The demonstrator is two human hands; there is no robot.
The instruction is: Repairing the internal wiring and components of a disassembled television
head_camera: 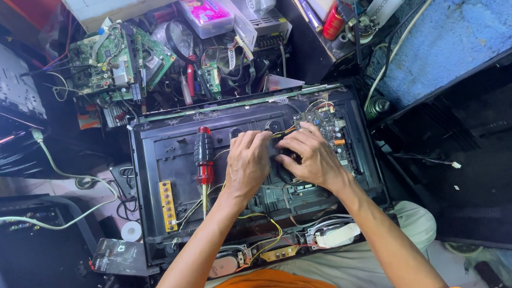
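While both forearms reach over the open black chassis (pixel 152 144), the left hand (pixel 247 162) and right hand (pixel 311 157) meet at its centre, fingers curled onto a dark part between them; whether either hand actually grips it cannot be told. Just beyond the right hand sits a small circuit board (pixel 330 129). A red-and-black screwdriver (pixel 203 157) lies on the chassis just left of the left hand, and a yellow terminal strip (pixel 168 205) sits further left. 1 green circuit board (pixel 104 62) lies beyond the chassis
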